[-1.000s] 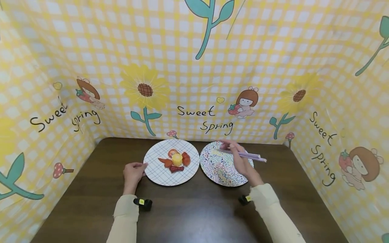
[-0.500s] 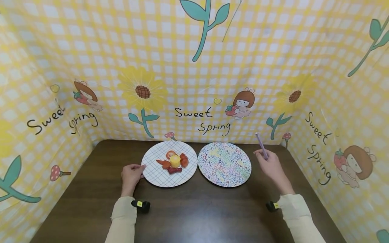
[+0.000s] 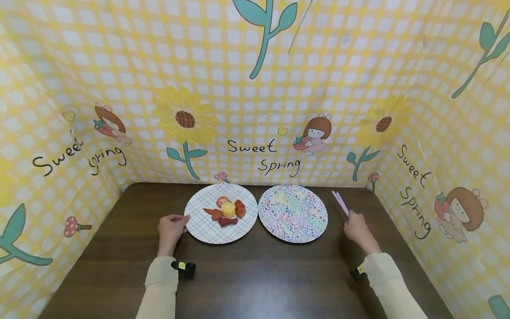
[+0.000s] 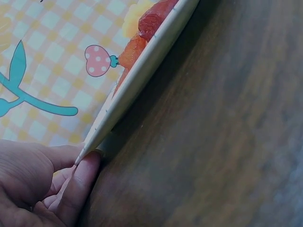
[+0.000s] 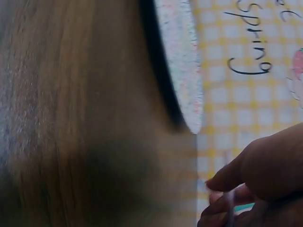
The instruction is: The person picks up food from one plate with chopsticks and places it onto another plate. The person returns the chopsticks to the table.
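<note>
My left hand [image 3: 170, 230] pinches the left rim of a white plate [image 3: 199, 230] with blue crossing lines. In the left wrist view the fingers [image 4: 83, 177] meet at the rim's edge. On that plate sit a yellow corn-like piece [image 3: 228, 210], an orange wedge [image 3: 212, 214], a tomato slice [image 3: 222, 201], an orange-red piece [image 3: 240, 208] and a dark red piece [image 3: 228, 222]. Right of the speckled plate [image 3: 292, 215], my right hand [image 3: 357, 232] holds a pair of purple chopsticks [image 3: 340, 204], tips pointing away. The right wrist view is blurred there.
Both plates stand side by side near the back of the dark wooden table [image 3: 255, 274]. A yellow checked cloth [image 3: 255, 110] with printed flowers and figures walls the back and sides. A black wrist camera [image 3: 186, 269] sits beside the left cuff.
My right hand has swung from over the speckled plate to the table on its right, keeping the chopsticks, then lowered slightly. The left hand stays at the checked plate's rim.
</note>
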